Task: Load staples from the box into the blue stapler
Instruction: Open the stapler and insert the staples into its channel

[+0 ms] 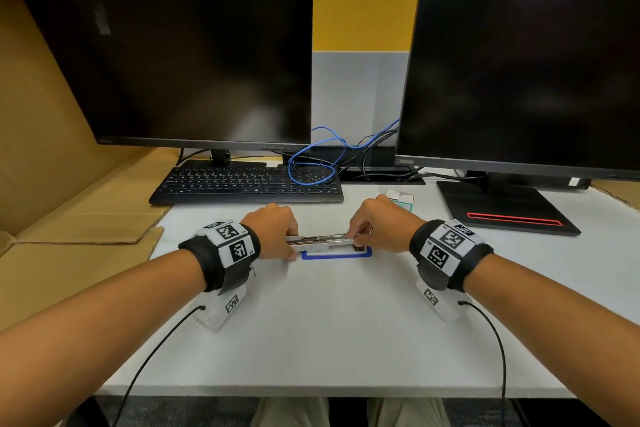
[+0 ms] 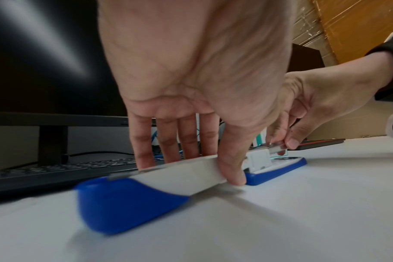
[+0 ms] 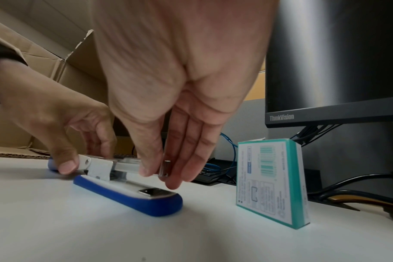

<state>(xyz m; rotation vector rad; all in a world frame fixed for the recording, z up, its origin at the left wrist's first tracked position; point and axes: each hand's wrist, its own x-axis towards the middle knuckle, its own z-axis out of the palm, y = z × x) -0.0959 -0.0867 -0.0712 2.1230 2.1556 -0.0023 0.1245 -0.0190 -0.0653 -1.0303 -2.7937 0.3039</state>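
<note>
The blue and white stapler lies opened out flat on the white desk, its blue base pointing right. My left hand grips the folded-back white and blue top cover, thumb on its near side and fingers on its far side, holding it down on the desk. My right hand pinches the metal front end of the magazine rail between thumb and fingers, above the base. The teal and white staple box stands on edge just behind my right hand. No loose staple strip shows plainly.
A black keyboard and two dark monitors stand behind the hands, with a monitor foot at the right. Blue and black cables loop between them. Flattened cardboard covers the left side.
</note>
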